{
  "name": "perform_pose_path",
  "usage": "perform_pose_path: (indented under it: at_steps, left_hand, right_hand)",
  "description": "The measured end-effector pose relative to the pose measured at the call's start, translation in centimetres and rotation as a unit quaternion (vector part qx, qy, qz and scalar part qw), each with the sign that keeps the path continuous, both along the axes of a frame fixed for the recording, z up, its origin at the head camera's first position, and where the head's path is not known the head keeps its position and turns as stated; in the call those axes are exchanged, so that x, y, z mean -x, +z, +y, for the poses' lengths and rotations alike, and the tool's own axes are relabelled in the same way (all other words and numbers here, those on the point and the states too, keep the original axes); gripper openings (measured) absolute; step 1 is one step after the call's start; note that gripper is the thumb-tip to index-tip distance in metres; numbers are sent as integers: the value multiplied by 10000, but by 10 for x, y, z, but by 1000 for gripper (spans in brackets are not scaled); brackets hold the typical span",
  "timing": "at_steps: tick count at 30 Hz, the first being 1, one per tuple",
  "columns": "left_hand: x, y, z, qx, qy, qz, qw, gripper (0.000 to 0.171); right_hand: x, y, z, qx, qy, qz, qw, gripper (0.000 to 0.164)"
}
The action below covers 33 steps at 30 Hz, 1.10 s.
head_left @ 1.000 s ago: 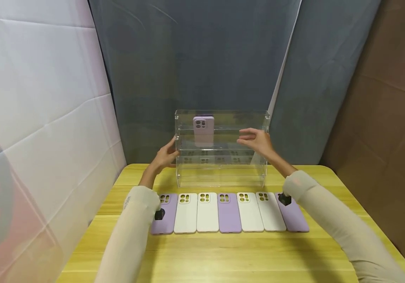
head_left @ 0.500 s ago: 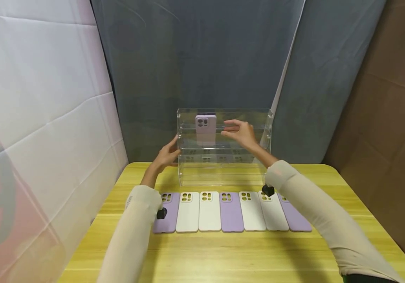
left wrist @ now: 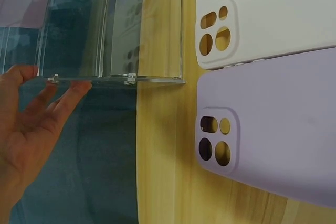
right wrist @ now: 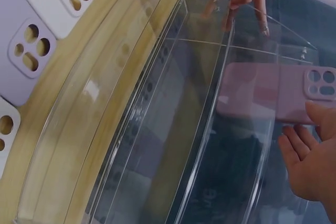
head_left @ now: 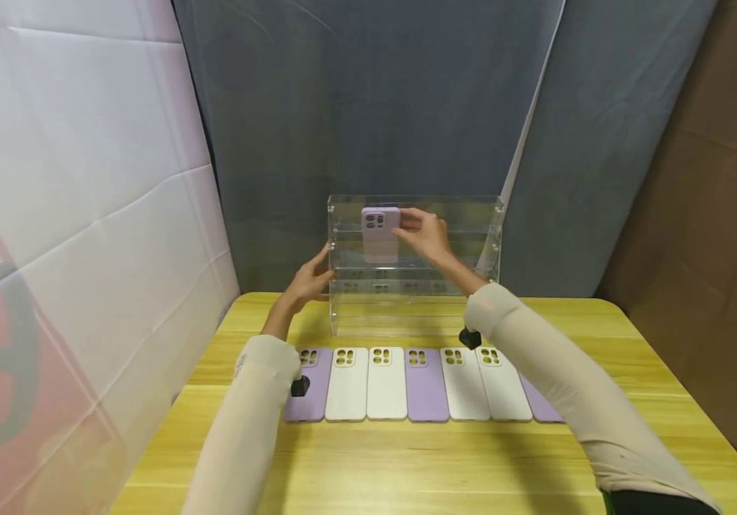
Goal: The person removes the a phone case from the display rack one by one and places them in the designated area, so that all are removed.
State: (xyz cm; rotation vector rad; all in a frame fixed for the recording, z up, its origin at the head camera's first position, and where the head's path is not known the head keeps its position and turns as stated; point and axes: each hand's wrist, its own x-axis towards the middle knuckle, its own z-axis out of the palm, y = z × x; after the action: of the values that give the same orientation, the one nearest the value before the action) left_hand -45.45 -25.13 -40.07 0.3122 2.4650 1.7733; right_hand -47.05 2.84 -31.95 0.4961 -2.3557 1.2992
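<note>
A purple phone case (head_left: 379, 232) stands on the upper tier of a clear acrylic display rack (head_left: 416, 318), its camera cutouts at the top. My right hand (head_left: 429, 237) pinches the case's right edge, the thumb on its front near the cutouts and the fingers at the edge. In the right wrist view the thumb overlaps the purple case (right wrist: 252, 90) and the fingertips lie close to its edge. My left hand (head_left: 307, 281) rests spread fingers against the rack's left side panel; the left wrist view shows these fingertips (left wrist: 81, 86) at the panel.
In front of the rack, a row of white phone cases (head_left: 386, 390) and purple phone cases (head_left: 427, 390) lies flat on the wooden table (head_left: 407, 465). My right forearm partly covers the rightmost case. A grey curtain (head_left: 419, 93) hangs behind the rack.
My right hand has moved left across the rack's front and now pinches the purple case's right edge. My left hand has stayed at the rack's side. The head view has shifted slightly.
</note>
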Motion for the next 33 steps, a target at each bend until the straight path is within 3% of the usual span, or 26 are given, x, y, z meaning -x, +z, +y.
perform_pose_path:
  at_steps: [10,15,33]
  left_hand:
    - [-2,5,7,-161,-165,-232,9995,75]
    - [3,-4,6,-64,-127,-56,9999,74]
    - [10,-4,-4,-46,-215,-141,9997,75]
  right_hand:
    - [-2,0,-2,-52,-212,-27,9998,38]
    - [-3,2,-1,-22,-226,-114,9997,34]
    - [-10,30,29,-82,-351,294,9989,35]
